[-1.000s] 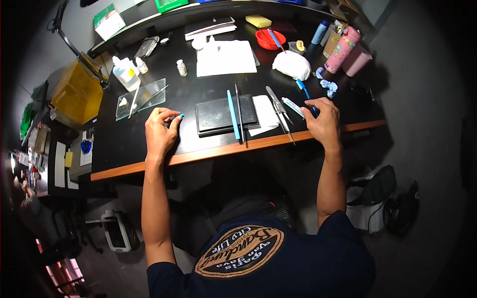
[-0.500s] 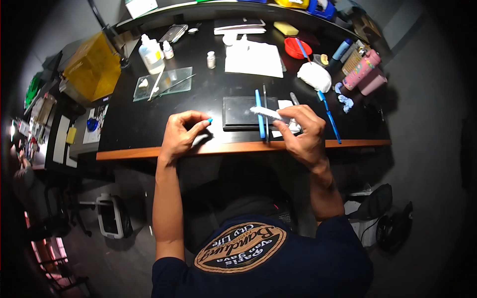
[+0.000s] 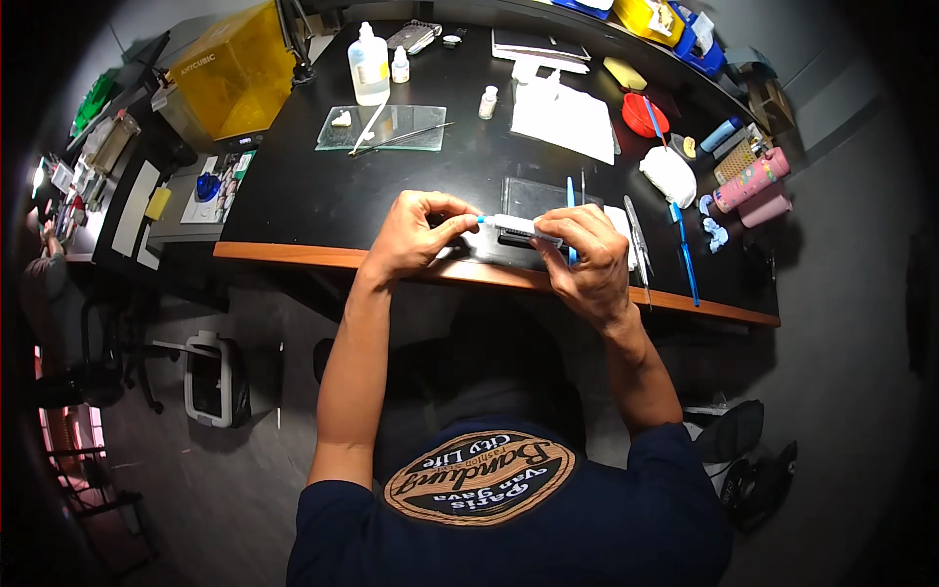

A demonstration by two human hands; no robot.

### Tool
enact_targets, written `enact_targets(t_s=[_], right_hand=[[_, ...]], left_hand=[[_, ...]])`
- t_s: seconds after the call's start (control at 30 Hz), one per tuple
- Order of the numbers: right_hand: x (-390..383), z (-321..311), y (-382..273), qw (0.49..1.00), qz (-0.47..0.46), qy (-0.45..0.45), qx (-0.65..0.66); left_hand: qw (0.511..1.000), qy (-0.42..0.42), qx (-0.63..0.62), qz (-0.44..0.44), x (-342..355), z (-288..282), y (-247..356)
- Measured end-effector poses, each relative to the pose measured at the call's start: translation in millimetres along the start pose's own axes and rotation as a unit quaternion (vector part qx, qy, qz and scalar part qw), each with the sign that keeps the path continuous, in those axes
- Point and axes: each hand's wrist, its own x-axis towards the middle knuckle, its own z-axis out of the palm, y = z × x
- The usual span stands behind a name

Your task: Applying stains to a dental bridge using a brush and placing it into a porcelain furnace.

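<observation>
Between the fingertips of my left hand (image 3: 416,237) is a small blue cap (image 3: 481,221). My right hand (image 3: 592,252) grips a slim white syringe (image 3: 512,226) with dark markings on its barrel, held almost level. Its front end meets the blue cap; whether the cap sits on the tip I cannot tell. Both hands hover over the desk's front edge. Beneath and behind the syringe lies a flat black pad (image 3: 528,194), partly covered by my right hand. A blue-handled tool (image 3: 570,191) rests across the pad, its lower part mostly hidden by that hand.
A glass slab (image 3: 416,132) with thin tools lies back left, near a clear bottle (image 3: 370,68). White sheets (image 3: 562,117) are at the back. To the right are a red bowl (image 3: 643,115), a white lump (image 3: 668,176), a blue brush (image 3: 688,259) and a pink bottle (image 3: 753,184).
My hands have come together, bringing the blue cap to the front end of the syringe. The view has shifted, so the desk's things appear farther right and mostly higher.
</observation>
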Motion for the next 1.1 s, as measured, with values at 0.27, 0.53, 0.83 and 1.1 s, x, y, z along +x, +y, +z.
enact_targets(t_s=[0.27,0.53,0.83,1.1], right_hand=[[5.4,-4.6,5.4,0.997,-0.057,-0.033,-0.046],[9.4,0.4,-0.6,0.997,-0.040,-0.053,-0.044],[8.0,1.6,-18.4,0.986,0.139,-0.092,0.025],[-10.3,-19.6,-7.6,0.935,0.324,-0.054,0.135]], left_hand=[[0.999,-0.020,0.036,0.001,1.7,-0.3,0.2],[0.999,-0.012,0.040,0.003,-0.6,-3.0,-2.1],[0.981,0.047,0.114,0.148,-1.6,5.3,0.0],[0.984,0.003,0.103,0.145,-2.6,5.8,3.0]])
